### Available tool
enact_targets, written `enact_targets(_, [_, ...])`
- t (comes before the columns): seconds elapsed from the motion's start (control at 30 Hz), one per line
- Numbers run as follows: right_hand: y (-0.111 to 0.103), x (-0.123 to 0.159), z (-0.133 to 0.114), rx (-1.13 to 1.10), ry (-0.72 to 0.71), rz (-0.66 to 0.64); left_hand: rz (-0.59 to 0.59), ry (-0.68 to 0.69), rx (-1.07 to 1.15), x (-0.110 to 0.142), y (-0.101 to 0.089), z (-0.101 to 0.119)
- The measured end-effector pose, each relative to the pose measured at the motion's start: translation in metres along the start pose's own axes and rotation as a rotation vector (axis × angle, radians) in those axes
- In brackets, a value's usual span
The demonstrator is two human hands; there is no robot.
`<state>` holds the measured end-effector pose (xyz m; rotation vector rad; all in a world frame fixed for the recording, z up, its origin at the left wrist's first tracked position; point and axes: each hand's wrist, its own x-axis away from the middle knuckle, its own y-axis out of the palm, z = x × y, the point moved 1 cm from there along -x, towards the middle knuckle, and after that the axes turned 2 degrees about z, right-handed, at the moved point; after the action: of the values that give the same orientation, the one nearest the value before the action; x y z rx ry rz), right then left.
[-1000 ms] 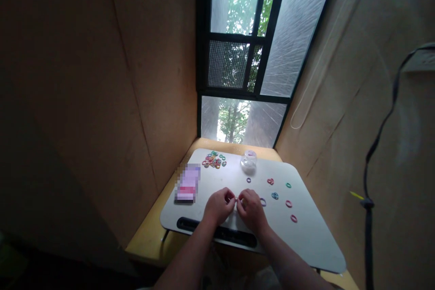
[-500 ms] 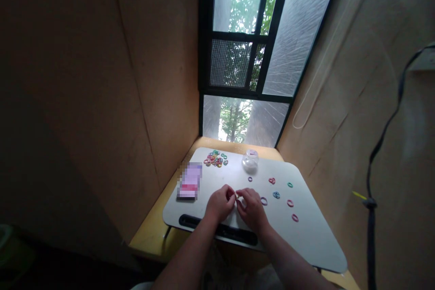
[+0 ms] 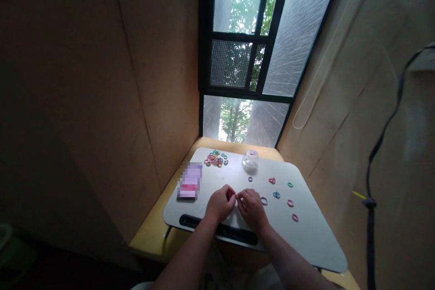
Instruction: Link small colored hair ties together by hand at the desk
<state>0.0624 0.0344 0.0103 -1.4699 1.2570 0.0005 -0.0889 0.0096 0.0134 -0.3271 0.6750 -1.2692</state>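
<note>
Over the near middle of the white lap table (image 3: 316, 240), my left hand (image 3: 220, 204) and my right hand (image 3: 252, 208) meet fingertip to fingertip. Both are closed in a pinch on a small, pale yellowish hair tie, now mostly hidden by the fingers. Just right of my right hand lies a purple hair tie (image 3: 264, 201). Farther right are a blue cluster (image 3: 276, 195), a red cluster (image 3: 272, 181), a green hair tie (image 3: 290, 185) and two pinkish-red ones, one a pink hair tie (image 3: 295, 218). A small dark purple hair tie (image 3: 250, 179) lies beyond my hands.
A mixed pile of coloured hair ties (image 3: 215, 159) lies at the far left of the table. Near it rests a phone (image 3: 190, 181) with a blurred screen. A clear jar (image 3: 250, 164) stands at the back. A black slot (image 3: 190, 221) runs along the front edge.
The view has shifted slightly. Half a second ago the yellowish hair tie showed between my fingertips; now the fingers cover most of it. Both hands stay in nearly the same place.
</note>
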Motion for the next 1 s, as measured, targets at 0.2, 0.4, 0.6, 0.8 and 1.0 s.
enact_targets(0.2, [0.0005, 0.0005, 0.0013, 0.018, -0.002, 0.011, -0.035, 0.024, 0.060, -0.0003, -0.0004, 0.0008])
enact_targets(0.4, [0.0027, 0.0010, 0.0047, 0.045, 0.000, 0.044, -0.031, 0.025, 0.040, -0.0005, -0.0008, 0.0020])
enact_targets(0.6, [0.0030, 0.0012, 0.0061, 0.048, 0.014, 0.050, -0.026, 0.033, 0.009, 0.0007, -0.0017, 0.0025])
enact_targets(0.8, [0.0022, 0.0007, 0.0058, 0.068, 0.021, 0.041, -0.029, 0.036, 0.012, 0.0017, -0.0034, 0.0050])
enact_targets(1.0, [0.0034, 0.0005, 0.0064, 0.070, 0.035, 0.037, -0.030, 0.040, 0.034, 0.0021, -0.0044, 0.0067])
